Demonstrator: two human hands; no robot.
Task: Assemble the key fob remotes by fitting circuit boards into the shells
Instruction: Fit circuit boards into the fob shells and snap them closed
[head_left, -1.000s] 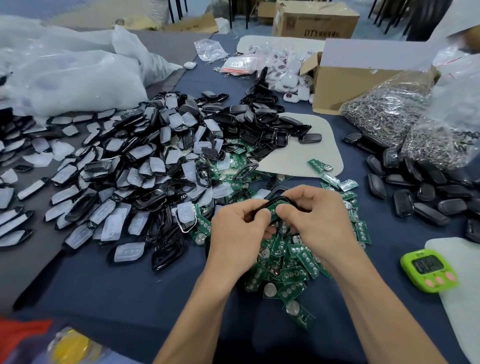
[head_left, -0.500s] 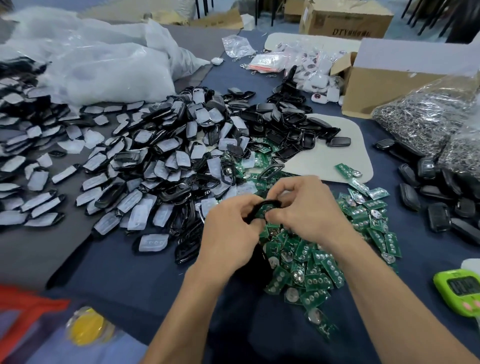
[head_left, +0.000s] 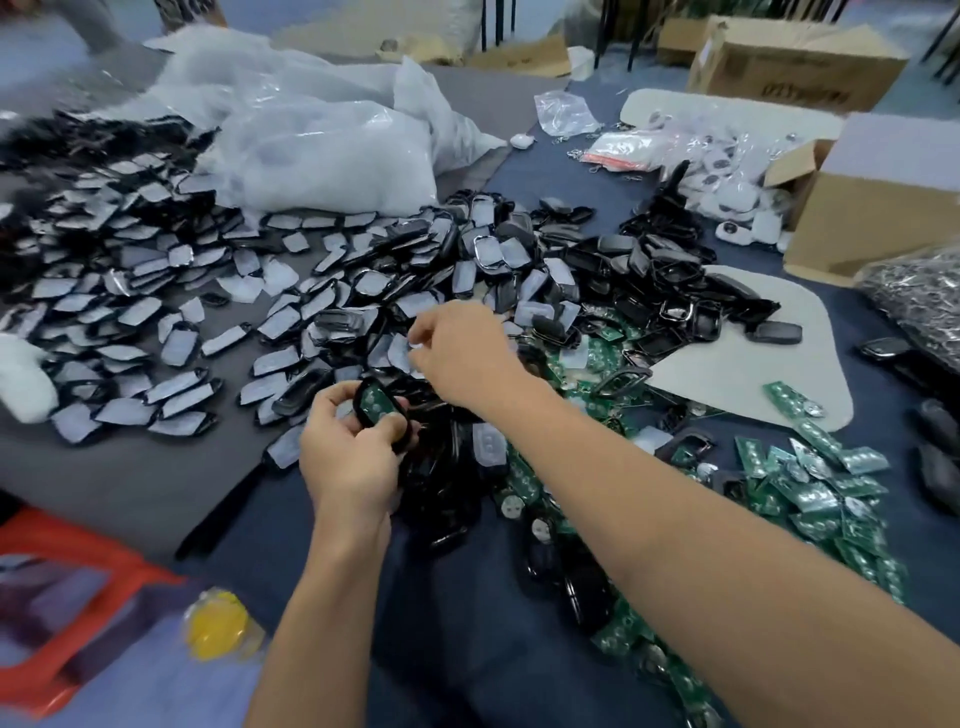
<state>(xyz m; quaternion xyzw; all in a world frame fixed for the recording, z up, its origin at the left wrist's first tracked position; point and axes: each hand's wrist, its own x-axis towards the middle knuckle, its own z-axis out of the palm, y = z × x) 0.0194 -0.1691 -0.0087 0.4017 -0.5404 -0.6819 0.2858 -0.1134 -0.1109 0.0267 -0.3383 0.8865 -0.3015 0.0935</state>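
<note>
Head: glossy oval shell (head_left: 401, 422), green board (head_left: 375, 402), translucent pad (head_left: 415, 344)

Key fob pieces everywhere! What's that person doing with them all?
A person is building key fob remotes. The left hand holds a black shell with a green circuit board sitting in it. The right hand is over the heap of shells and pads, pinching what looks like a whitish button pad. More loose circuit boards lie on the blue table, waiting their turn.
</note>
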